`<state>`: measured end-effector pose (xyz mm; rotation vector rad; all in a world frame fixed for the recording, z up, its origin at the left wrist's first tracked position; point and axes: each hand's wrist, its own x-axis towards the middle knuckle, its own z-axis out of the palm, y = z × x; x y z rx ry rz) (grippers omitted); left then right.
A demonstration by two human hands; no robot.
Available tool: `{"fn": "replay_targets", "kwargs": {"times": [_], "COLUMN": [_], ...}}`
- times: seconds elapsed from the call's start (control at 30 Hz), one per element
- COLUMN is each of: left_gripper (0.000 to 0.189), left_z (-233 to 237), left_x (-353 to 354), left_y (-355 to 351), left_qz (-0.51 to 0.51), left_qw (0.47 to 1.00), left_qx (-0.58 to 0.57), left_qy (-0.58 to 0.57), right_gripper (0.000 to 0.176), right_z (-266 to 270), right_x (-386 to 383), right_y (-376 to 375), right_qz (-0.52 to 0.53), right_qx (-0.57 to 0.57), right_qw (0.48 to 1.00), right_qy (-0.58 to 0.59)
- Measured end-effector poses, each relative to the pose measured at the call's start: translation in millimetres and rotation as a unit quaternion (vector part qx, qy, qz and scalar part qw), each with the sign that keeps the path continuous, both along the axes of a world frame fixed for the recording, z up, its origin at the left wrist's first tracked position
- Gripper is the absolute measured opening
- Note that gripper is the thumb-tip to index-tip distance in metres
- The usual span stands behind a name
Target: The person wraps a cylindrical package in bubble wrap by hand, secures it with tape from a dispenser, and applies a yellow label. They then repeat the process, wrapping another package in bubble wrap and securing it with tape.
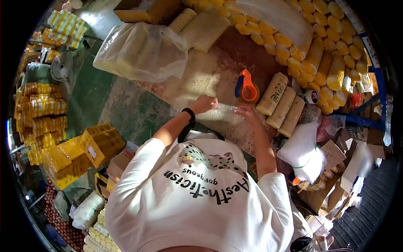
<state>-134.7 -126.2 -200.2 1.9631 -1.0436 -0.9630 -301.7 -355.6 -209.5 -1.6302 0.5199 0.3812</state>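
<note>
A piece of clear plastic wrap (pixel 226 112), glossy and crinkled, stretches between my two hands just in front of my chest. My left hand (pixel 205 104), with a black watch at the wrist, is closed on its left end. At the other end, the fingers of my right hand (pixel 247 113) pinch the wrap's edge. Beyond my right hand, an orange and blue tape dispenser (pixel 247 87) with a roll of tape lies on the work surface (pixel 201 80). Three pale wrapped rolls (pixel 273 94), one with green writing, lie side by side to the right.
A large clear bag of pale rolls (pixel 140 52) lies at the far left of the surface. Yellow-ended rolls (pixel 289 40) are stacked at the back right. Yellow-taped boxes (pixel 67 155) stand at left; a white plastic bundle (pixel 302 147) is at right.
</note>
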Motion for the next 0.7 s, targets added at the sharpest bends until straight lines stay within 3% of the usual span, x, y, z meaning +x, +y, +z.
{"fn": "replay_targets", "kwargs": {"times": [0.03, 0.07, 0.13, 0.17, 0.23, 0.3, 0.33, 0.37, 0.4, 0.5, 0.6, 0.63, 0.7], "left_gripper": [0.026, 0.026, 0.029, 0.03, 0.033, 0.035, 0.037, 0.038, 0.038, 0.039, 0.041, 0.039, 0.036], "left_z": [8.3, 0.5, -13.1, -12.5, 8.8, 12.5, 13.3, 4.3, 1.1, -10.4, -20.4, -16.1, -4.6], "left_x": [0.2, -7.0, -28.4, -33.9, -44.7, -64.6, -68.0, -69.3, -68.6, -66.9, -61.6, -58.7, -51.2], "left_y": [-1.8, -1.7, -2.6, -3.7, -3.5, -1.4, -2.6, -1.9, -2.5, -4.5, -6.4, -5.5, -0.2], "left_qz": [-0.006, -0.002, 0.01, -0.04, -0.138, -0.122, -0.113, -0.089, -0.094, -0.109, -0.13, -0.145, -0.177], "left_qw": [0.999, 0.991, 0.916, 0.903, 0.867, 0.885, 0.89, 0.833, 0.82, 0.792, 0.767, 0.778, 0.798], "left_qx": [0.044, 0.033, 0.002, -0.008, -0.026, -0.103, -0.142, -0.14, -0.116, -0.064, -0.066, -0.079, -0.104], "left_qy": [0.008, -0.132, -0.401, -0.429, -0.478, -0.438, -0.418, -0.528, -0.553, -0.597, -0.625, -0.607, -0.567], "right_gripper": [0.034, 0.032, 0.029, 0.029, 0.031, 0.037, 0.039, 0.041, 0.043, 0.047, 0.064, 0.066, 0.061], "right_z": [-1.5, -3.7, -9.6, -13.2, -24.8, -29.1, -25.3, -21.4, -11.1, 13.5, 26.2, 32.1, 24.2], "right_x": [0.0, -0.8, -3.0, -2.0, -0.8, 3.0, 6.2, 7.3, 12.1, 42.2, 80.3, 81.7, 94.9], "right_y": [1.2, 4.1, 9.2, 15.1, 18.5, 20.4, 20.6, 22.5, 25.9, 27.9, 13.2, 24.8, 26.1], "right_qz": [-0.029, -0.058, -0.12, -0.151, -0.164, -0.128, -0.129, -0.128, -0.127, -0.179, -0.064, -0.083, -0.041], "right_qx": [0.017, 0.033, 0.035, 0.022, -0.052, -0.173, -0.23, -0.286, -0.34, -0.476, -0.347, -0.462, -0.51], "right_qw": [0.999, 0.997, 0.991, 0.987, 0.984, 0.976, 0.965, 0.949, 0.929, 0.86, 0.899, 0.865, 0.834], "right_qy": [-0.016, -0.032, -0.053, -0.058, -0.034, 0.024, -0.01, -0.043, -0.077, 0.049, 0.258, 0.176, 0.205]}}
